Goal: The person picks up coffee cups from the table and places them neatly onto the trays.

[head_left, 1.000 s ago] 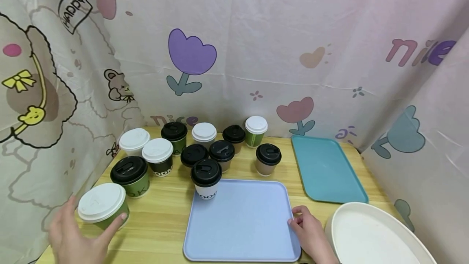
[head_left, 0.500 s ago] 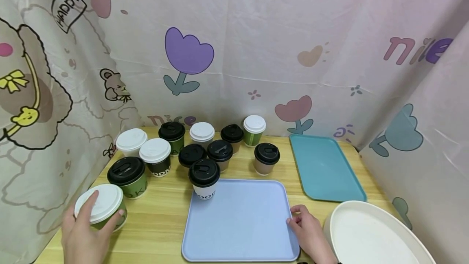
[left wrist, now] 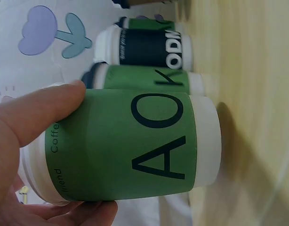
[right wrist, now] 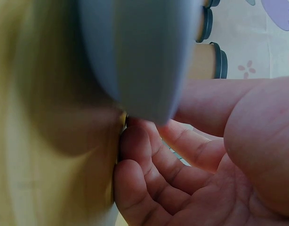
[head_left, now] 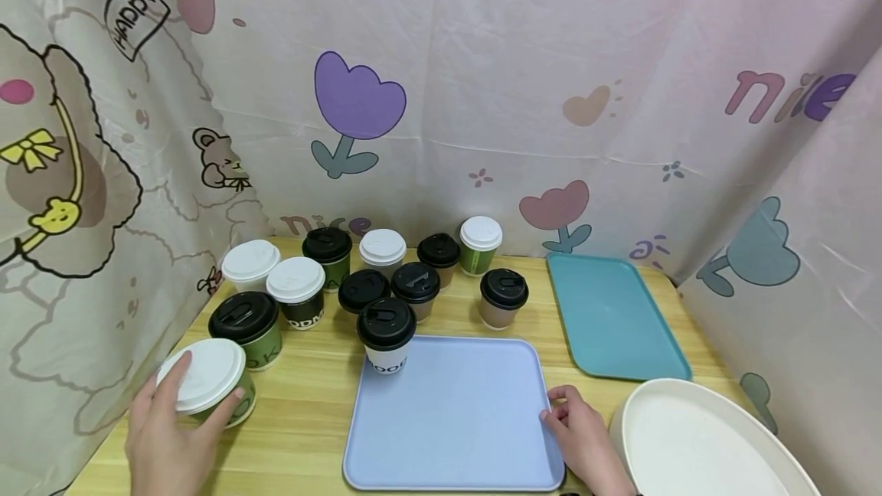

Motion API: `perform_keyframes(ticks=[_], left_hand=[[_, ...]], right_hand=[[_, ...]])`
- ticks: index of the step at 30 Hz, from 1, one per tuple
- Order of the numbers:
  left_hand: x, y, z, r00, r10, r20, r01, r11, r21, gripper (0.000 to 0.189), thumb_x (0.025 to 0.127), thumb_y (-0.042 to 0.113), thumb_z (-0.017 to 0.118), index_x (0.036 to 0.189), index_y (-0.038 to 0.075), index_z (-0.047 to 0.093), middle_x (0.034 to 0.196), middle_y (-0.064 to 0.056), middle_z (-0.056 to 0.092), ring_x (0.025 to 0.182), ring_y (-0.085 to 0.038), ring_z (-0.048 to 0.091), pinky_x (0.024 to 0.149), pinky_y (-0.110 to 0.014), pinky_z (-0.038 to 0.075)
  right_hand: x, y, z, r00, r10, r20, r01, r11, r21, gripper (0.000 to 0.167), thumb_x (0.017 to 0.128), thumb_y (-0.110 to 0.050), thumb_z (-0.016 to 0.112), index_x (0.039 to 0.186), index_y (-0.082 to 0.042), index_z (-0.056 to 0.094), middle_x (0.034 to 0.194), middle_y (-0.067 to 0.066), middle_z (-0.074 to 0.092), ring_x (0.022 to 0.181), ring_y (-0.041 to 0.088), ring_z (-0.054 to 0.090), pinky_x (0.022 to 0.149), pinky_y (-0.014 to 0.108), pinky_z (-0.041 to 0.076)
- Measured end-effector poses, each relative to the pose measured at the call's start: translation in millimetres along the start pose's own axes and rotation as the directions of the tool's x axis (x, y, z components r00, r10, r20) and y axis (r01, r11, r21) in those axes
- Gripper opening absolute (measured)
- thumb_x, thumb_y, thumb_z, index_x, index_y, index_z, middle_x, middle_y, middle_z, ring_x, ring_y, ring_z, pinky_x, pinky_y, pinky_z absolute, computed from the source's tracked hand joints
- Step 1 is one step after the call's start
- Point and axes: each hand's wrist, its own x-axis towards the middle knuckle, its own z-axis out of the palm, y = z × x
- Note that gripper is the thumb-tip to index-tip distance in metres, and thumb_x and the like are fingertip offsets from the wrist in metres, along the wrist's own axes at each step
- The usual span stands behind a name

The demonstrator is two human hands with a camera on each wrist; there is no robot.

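Note:
My left hand (head_left: 165, 435) grips a green paper coffee cup (left wrist: 107, 146) with a white lid, thumb on one side and fingers round the other, near the lid. Dark letters run down its sleeve, and it stands upright, its base close over the table. Right behind it is a green cup with a black lid (head_left: 244, 318). My right hand (head_left: 586, 435) holds the right edge of a light blue tray (head_left: 455, 419), thumb at the rim; in the right wrist view the other fingers curl low beside the tabletop. One white cup with a black lid (head_left: 387, 325) overlaps the tray's back left corner.
Several lidded cups stand behind the tray, among them a black one with a white lid (head_left: 296, 282) and a brown one (head_left: 503, 298). A teal tray (head_left: 620, 320) lies at the back right. The large cream round container (head_left: 717, 435) is beside my right hand.
My left hand has closed round the green cup with the white lid, and the cup has shifted slightly right. The right hand stays at the tray's edge.

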Motion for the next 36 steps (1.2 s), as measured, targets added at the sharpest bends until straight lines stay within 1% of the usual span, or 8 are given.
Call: perform_keyframes(ticks=[6,13,17,23,25,29,31,36], left_hand=[[-6.5,19.9,1.2,0.994,0.105,0.000,-0.105,0.993,-0.060,0.099,0.070,0.002,0.093,0.156,0.010,0.045,0.151,-0.030,0.041,0.140,-0.051,0.037,0.114,-0.070,0.026],[-22.3,50.4,10.8,0.986,0.119,0.118,-0.109,0.991,-0.082,0.114,0.068,0.009,0.097,0.162,0.012,0.032,0.153,-0.030,0.041,0.132,-0.052,0.044,0.105,-0.071,0.036],[-30.4,63.9,16.2,0.981,0.114,0.159,-0.104,0.992,-0.070,0.118,0.067,0.018,0.099,0.161,0.007,0.029,0.148,-0.027,0.047,0.121,-0.042,0.053,0.096,-0.053,0.044],[-42.3,80.4,19.0,0.975,0.147,0.168,-0.131,0.986,-0.103,0.115,0.064,0.022,0.101,0.158,0.012,0.037,0.147,-0.019,0.051,0.121,-0.032,0.055,0.092,-0.026,0.040],[-46.5,84.6,19.8,0.969,0.178,0.170,-0.160,0.980,-0.117,0.114,0.064,0.022,0.101,0.158,0.013,0.038,0.147,-0.018,0.051,0.123,-0.033,0.054,0.095,-0.030,0.043],[-54.0,90.8,24.0,0.946,0.261,0.194,-0.232,0.960,-0.158,0.108,0.065,0.023,0.101,0.155,0.014,0.042,0.146,-0.018,0.051,0.130,-0.040,0.051,0.103,-0.058,0.045],[-56.8,93.8,27.7,0.930,0.298,0.214,-0.264,0.949,-0.175,0.104,0.066,0.024,0.101,0.152,0.014,0.045,0.145,-0.019,0.051,0.131,-0.043,0.049,0.100,-0.071,0.042],[-61.4,101.9,39.0,0.903,0.303,0.303,-0.262,0.950,-0.170,0.088,0.068,0.027,0.099,0.142,0.016,0.053,0.146,-0.017,0.051,0.131,-0.043,0.052,0.102,-0.069,0.044]], right_hand=[[-1.7,1,0,1.000,-0.019,-0.018,0.019,1.000,0.004,0.025,0.095,-0.011,0.071,0.116,-0.001,0.061,0.084,-0.001,0.064,0.077,0.014,0.058,0.070,0.033,0.050],[-1.8,1,-1,0.999,-0.029,-0.024,0.029,1.000,0.002,0.025,0.095,-0.011,0.071,0.117,-0.002,0.062,0.083,-0.001,0.063,0.077,0.014,0.058,0.069,0.032,0.050],[-1.0,0,-1,1.000,-0.011,-0.010,0.011,1.000,0.002,0.026,0.096,-0.011,0.071,0.117,-0.001,0.061,0.084,-0.001,0.063,0.077,0.014,0.058,0.069,0.033,0.050],[-1.0,1,-1,1.000,-0.020,-0.012,0.020,1.000,-0.001,0.026,0.096,-0.011,0.070,0.118,-0.001,0.061,0.085,0.000,0.064,0.078,0.014,0.059,0.069,0.034,0.051],[-1.3,2,-1,0.999,-0.030,-0.018,0.030,1.000,-0.004,0.025,0.096,-0.011,0.071,0.117,-0.001,0.062,0.085,0.000,0.065,0.078,0.015,0.060,0.069,0.034,0.051],[-1.8,3,-2,0.999,-0.037,-0.023,0.037,0.999,-0.005,0.024,0.096,-0.010,0.071,0.117,-0.002,0.062,0.085,0.000,0.066,0.079,0.015,0.060,0.069,0.034,0.052],[-1.8,3,-2,0.999,-0.034,-0.019,0.034,0.999,-0.005,0.025,0.096,-0.011,0.071,0.117,-0.002,0.062,0.085,0.000,0.066,0.079,0.014,0.060,0.069,0.034,0.052],[-2.0,1,-1,0.999,-0.034,-0.016,0.034,0.999,-0.008,0.026,0.097,-0.011,0.071,0.119,-0.001,0.062,0.085,0.000,0.065,0.078,0.014,0.060,0.068,0.034,0.051]])
